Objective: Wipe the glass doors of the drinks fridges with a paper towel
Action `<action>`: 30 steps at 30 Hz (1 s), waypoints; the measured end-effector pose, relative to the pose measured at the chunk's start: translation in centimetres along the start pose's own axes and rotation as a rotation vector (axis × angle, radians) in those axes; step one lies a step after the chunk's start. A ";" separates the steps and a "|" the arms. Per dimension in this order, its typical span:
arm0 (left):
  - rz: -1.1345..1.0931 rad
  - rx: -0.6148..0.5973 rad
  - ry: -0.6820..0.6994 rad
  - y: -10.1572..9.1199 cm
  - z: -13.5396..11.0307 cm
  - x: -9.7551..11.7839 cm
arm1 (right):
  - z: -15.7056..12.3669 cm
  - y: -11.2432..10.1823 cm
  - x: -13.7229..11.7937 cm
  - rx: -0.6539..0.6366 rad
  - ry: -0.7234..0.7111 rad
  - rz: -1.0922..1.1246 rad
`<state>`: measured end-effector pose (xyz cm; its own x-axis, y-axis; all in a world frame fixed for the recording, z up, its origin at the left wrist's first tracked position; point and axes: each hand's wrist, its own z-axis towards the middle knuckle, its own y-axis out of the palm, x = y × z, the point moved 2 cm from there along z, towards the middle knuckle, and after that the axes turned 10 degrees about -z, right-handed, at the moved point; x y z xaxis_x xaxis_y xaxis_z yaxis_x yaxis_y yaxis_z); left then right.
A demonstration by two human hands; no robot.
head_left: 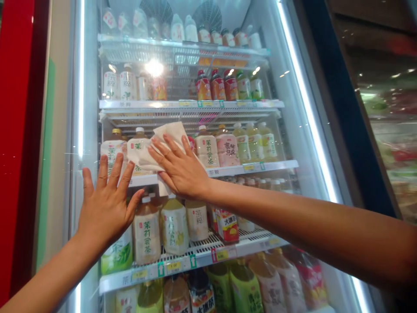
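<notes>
A white cloth (171, 132) lies flat against the glass door (182, 26) of a lit drinks fridge. My right hand (182, 167) presses on the cloth with its fingers stretched out, and parts of the cloth stick out above, left of and below the hand. To the left and a little lower, my left hand (106, 200) is open at the glass, fingers spread, with nothing in it. Behind the glass near my left hand stands a bottle with a pale label (147, 230). My right hand hides some bottles on the middle shelf.
Shelves (192, 104) inside the fridge carry several rows of bottled drinks. Bright light strips (306, 95) run down both sides. A red panel (16, 130) stands at far left, and a dark frame (345, 100) borders the right.
</notes>
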<state>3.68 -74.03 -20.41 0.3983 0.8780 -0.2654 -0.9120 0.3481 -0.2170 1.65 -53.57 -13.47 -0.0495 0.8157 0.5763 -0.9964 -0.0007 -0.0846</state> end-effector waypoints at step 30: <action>-0.176 0.022 0.259 8.6 4.7 18.3 | -23.7 2.0 14.8 0.007 0.701 -0.052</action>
<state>2.64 -53.38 -22.75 0.5594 0.6920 -0.4563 -0.8276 0.4970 -0.2609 0.59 -27.76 -24.36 0.0519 0.9954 -0.0807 -0.9968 0.0467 -0.0643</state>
